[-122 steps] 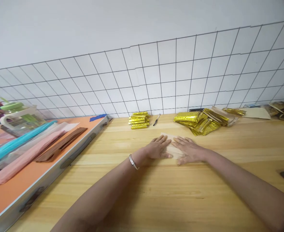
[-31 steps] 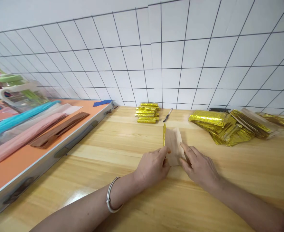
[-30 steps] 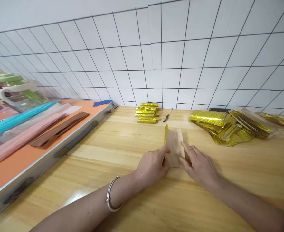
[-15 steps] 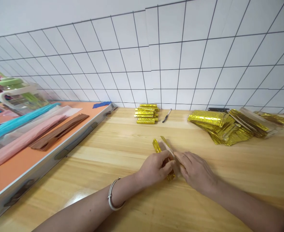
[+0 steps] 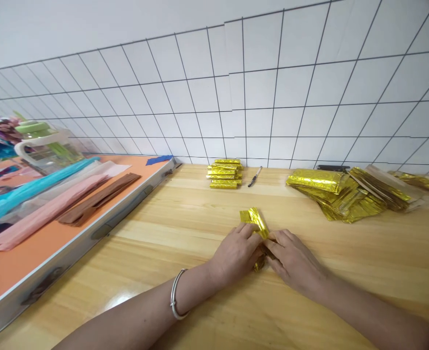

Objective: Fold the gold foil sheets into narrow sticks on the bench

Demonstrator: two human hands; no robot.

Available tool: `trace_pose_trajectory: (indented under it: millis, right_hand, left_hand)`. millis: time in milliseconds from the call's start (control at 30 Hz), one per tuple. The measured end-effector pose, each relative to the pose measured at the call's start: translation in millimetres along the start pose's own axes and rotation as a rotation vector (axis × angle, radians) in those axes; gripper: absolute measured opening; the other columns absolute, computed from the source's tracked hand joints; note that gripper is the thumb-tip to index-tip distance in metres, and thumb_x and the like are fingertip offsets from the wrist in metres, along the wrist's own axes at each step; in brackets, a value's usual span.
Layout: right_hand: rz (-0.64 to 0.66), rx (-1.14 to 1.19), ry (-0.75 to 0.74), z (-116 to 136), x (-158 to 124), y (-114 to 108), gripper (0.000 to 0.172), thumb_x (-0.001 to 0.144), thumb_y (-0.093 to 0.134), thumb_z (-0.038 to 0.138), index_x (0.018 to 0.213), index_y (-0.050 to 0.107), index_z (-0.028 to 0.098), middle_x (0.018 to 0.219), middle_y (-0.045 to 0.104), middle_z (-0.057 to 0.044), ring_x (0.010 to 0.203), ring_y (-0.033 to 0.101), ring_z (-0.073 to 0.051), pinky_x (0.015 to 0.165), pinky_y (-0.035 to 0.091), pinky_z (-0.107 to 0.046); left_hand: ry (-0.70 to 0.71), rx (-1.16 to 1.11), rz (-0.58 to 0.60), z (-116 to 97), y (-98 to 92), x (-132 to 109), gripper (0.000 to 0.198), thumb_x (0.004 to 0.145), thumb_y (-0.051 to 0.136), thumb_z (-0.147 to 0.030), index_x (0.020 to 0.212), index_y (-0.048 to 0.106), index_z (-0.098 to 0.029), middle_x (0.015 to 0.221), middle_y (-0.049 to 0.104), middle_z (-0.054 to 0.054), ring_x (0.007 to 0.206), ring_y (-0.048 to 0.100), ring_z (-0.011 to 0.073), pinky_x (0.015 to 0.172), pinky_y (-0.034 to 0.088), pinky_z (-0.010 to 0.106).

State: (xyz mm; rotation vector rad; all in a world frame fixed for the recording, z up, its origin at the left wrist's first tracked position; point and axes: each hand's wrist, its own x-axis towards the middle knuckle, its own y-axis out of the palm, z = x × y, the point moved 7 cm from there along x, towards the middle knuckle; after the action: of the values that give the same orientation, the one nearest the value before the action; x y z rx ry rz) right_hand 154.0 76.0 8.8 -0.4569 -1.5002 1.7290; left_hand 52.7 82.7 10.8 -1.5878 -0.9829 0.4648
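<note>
Both my hands meet over a piece of gold foil paper (image 5: 259,222) just above the wooden table (image 5: 156,287). My left hand (image 5: 234,253) is closed on the paper, its fingers curled over the middle. From the right, my right hand (image 5: 294,260) pinches the same paper's edge. Its upper end sticks out beyond my left fingers, shiny and creased; a lower end shows beneath them. The part between the hands is hidden by my fingers, so I cannot tell whether it is one sheet or two.
Folded gold foil strips (image 5: 224,174) are stacked by the wall, beside a pen (image 5: 255,177). A loose pile of gold foil sheets (image 5: 340,194) lies at right. On the left, an orange-topped box (image 5: 13,272) bears brown paper (image 5: 99,199), pink and blue paper, and a green-lidded jug (image 5: 50,146).
The gold foil has turned over between my hands: its shiny face now shows at the top instead of the pale inner side. My left fingers have moved over the paper.
</note>
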Motion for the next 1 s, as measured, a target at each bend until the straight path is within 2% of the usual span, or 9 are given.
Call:
trace_pose_trajectory:
  millis: [133, 267, 533, 733, 800, 933, 1000]
  right_hand:
    - [0.007, -0.077, -0.060, 3.3, -2.9, 1.2, 0.033, 0.084, 0.050, 0.024, 0.116, 0.056, 0.014, 0.112, 0.058, -0.012, 0.104, 0.047, -0.025, 0.088, 0.044, -0.043]
    - [-0.040, -0.156, -0.131, 6.5, -7.5, 2.0, 0.033, 0.085, 0.050, 0.020, 0.116, 0.057, 0.014, 0.115, 0.059, -0.012, 0.105, 0.049, -0.025, 0.089, 0.043, -0.044]
    - [-0.087, -0.177, -0.198, 4.3, -11.6, 1.4, 0.029, 0.087, 0.045, 0.017, 0.112, 0.060, 0.016, 0.110, 0.063, -0.010, 0.101, 0.053, -0.023, 0.087, 0.045, -0.043]
    - [-0.042, -0.210, -0.170, 8.3, -11.4, 0.3, 0.030, 0.089, 0.045, 0.023, 0.113, 0.060, 0.015, 0.111, 0.063, -0.010, 0.103, 0.052, -0.024, 0.089, 0.044, -0.044]
    - [-0.016, -0.209, -0.150, 12.0, -12.1, -0.2, 0.033, 0.089, 0.045, 0.030, 0.115, 0.059, 0.015, 0.114, 0.061, -0.011, 0.106, 0.050, -0.026, 0.090, 0.043, -0.045]
    - [0.022, -0.200, -0.136, 20.1, -13.6, -0.9, 0.038, 0.088, 0.046, 0.039, 0.117, 0.058, 0.019, 0.118, 0.059, -0.011, 0.110, 0.047, -0.028, 0.091, 0.042, -0.047]
    - [0.047, -0.183, -0.137, 21.2, -13.3, -0.6, 0.037, 0.086, 0.049, 0.040, 0.118, 0.057, 0.022, 0.118, 0.059, -0.010, 0.110, 0.047, -0.028, 0.090, 0.043, -0.047]
  left_hand:
    - [0.033, 0.181, 0.031, -1.5, 2.9, -2.5, 0.034, 0.088, 0.042, -0.028, 0.120, 0.046, -0.016, 0.131, 0.044, 0.012, 0.123, 0.038, 0.0248, 0.100, 0.032, 0.039]
    - [0.016, 0.264, 0.071, 2.3, 6.7, -6.6, 0.045, 0.090, 0.036, -0.034, 0.131, 0.037, -0.013, 0.137, 0.039, 0.014, 0.129, 0.032, 0.0261, 0.103, 0.027, 0.041]
    - [-0.036, 0.316, 0.120, 7.7, 7.0, -10.6, 0.058, 0.089, 0.032, -0.050, 0.131, 0.038, -0.011, 0.135, 0.041, 0.019, 0.128, 0.032, 0.0301, 0.101, 0.025, 0.045]
    - [-0.049, 0.280, 0.101, 5.3, -4.6, -7.1, 0.056, 0.083, 0.044, -0.056, 0.117, 0.049, -0.013, 0.119, 0.053, 0.017, 0.115, 0.045, 0.0291, 0.093, 0.033, 0.041]
    - [-0.013, 0.272, 0.089, 4.0, -5.9, -5.7, 0.056, 0.083, 0.044, -0.056, 0.118, 0.049, -0.013, 0.124, 0.050, 0.015, 0.118, 0.042, 0.0278, 0.095, 0.032, 0.040]
    - [0.085, 0.260, 0.057, 6.0, -7.7, -3.8, 0.060, 0.085, 0.039, -0.057, 0.125, 0.042, -0.013, 0.139, 0.037, 0.014, 0.131, 0.027, 0.0250, 0.105, 0.022, 0.039]
    - [0.110, 0.223, 0.069, 10.6, -10.1, -2.8, 0.058, 0.085, 0.037, -0.059, 0.122, 0.045, -0.014, 0.135, 0.041, 0.013, 0.129, 0.030, 0.0244, 0.105, 0.021, 0.039]
